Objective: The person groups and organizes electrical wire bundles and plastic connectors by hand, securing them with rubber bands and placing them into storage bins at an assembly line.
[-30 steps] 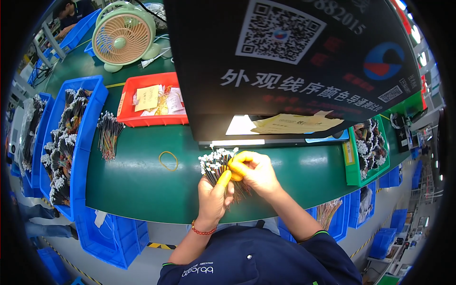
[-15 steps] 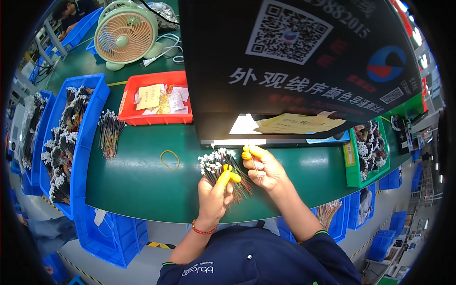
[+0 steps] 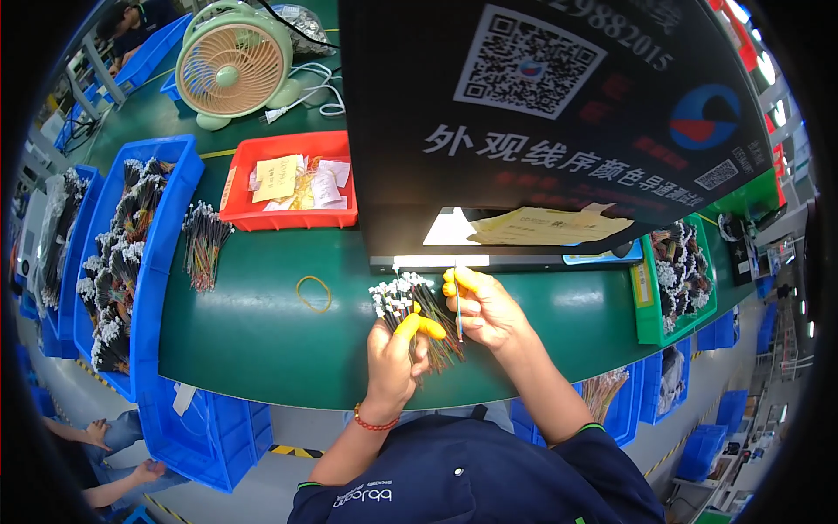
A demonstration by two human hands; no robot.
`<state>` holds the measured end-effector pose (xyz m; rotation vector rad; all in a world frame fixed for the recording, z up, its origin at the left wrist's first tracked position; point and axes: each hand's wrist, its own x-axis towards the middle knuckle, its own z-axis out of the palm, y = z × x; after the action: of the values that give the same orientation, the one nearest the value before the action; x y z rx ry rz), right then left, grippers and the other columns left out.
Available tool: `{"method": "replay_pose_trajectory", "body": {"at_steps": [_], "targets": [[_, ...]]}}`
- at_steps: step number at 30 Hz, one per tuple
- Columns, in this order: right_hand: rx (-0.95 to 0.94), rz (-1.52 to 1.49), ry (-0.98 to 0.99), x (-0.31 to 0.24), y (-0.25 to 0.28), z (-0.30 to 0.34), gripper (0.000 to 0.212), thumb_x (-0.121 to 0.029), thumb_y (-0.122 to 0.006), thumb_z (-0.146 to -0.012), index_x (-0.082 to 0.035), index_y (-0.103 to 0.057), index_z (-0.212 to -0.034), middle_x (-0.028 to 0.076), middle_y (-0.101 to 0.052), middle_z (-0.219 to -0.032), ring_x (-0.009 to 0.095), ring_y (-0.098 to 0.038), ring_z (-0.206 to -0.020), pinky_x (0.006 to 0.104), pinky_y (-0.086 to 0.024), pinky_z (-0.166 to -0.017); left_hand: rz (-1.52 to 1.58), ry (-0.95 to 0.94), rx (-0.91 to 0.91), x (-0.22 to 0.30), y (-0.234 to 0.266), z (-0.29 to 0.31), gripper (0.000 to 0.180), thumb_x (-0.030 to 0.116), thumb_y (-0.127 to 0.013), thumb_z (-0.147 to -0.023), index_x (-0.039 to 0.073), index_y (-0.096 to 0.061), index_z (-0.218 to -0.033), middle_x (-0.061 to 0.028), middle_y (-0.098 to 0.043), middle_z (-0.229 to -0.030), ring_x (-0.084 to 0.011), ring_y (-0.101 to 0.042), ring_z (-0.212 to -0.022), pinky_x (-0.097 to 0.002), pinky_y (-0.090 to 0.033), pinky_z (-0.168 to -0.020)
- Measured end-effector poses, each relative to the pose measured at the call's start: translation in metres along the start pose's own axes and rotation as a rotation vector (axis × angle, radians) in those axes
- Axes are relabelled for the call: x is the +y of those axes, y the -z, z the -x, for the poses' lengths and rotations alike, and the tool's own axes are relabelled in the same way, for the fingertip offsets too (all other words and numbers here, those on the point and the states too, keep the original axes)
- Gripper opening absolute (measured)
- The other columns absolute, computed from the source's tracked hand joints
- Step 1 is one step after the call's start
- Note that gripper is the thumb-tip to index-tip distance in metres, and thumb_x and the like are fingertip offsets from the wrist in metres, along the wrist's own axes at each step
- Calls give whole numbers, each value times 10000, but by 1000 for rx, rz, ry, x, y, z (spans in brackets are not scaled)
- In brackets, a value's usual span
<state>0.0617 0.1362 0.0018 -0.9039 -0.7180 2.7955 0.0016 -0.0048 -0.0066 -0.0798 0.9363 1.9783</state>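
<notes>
My left hand point(image 3: 390, 362) is closed round a bundle of cable harnesses point(image 3: 393, 301), thin multicoloured wires with white connectors pointing up and away from me. Yellow finger cots cover fingertips on both hands. Just right of the bundle, my right hand point(image 3: 491, 316) pinches a single cable harness point(image 3: 459, 321) between thumb and forefinger. Its wires hang down almost straight below the pinch, and its top is close to the bright light strip point(image 3: 436, 261) at the foot of a black box-shaped machine point(image 3: 524, 175). The grip hides part of the harness.
Loose harnesses point(image 3: 206, 249) and a yellow rubber band point(image 3: 312, 294) lie on the green table point(image 3: 262, 349). A red tray point(image 3: 288, 218) holds papers. Beyond stands a fan point(image 3: 229, 74). Blue bins point(image 3: 148, 297) and a green bin point(image 3: 650, 323) flank me. A person's arm point(image 3: 131, 485) shows lower left.
The harness in my right hand has swung from a slant to nearly upright. My left hand still grips the bundle. Another person's arms and legs have come into view at lower left.
</notes>
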Motion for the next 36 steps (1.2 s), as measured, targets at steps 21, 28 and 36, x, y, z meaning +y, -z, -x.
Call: {"method": "replay_pose_trajectory", "body": {"at_steps": [21, 28, 36], "targets": [[-105, 589, 507, 25, -13, 3, 143, -73, -573, -782, 40, -555, -867, 64, -560, -766, 74, -518, -604, 196, -438, -508, -71, -55, -133, -6, 5, -5, 113, 56, -468, -836, -1, -487, -932, -89, -557, -736, -59, -457, -487, -149, -317, -302], [5, -70, -31, 5, -1, -8, 164, -193, -511, -830, -29, -510, -826, 6, -474, -622, 22, -332, -386, 149, -265, -297, -123, 1, 9, 4, 2, 2, 95, 126, -498, -834, 38, -503, -870, -7, -481, -566, -33, -372, -367, -159, -283, -307], [-268, -416, -99, -2, 43, -15, 362, -274, -333, -903, 33, -522, -942, 111, -542, -724, 71, -369, -419, 177, -322, -315, -49, -7, -94, -10, -2, -4, 162, 179, -506, -833, 57, -439, -916, 17, -424, -529, -11, -310, -333, -154, -254, -287]]}}
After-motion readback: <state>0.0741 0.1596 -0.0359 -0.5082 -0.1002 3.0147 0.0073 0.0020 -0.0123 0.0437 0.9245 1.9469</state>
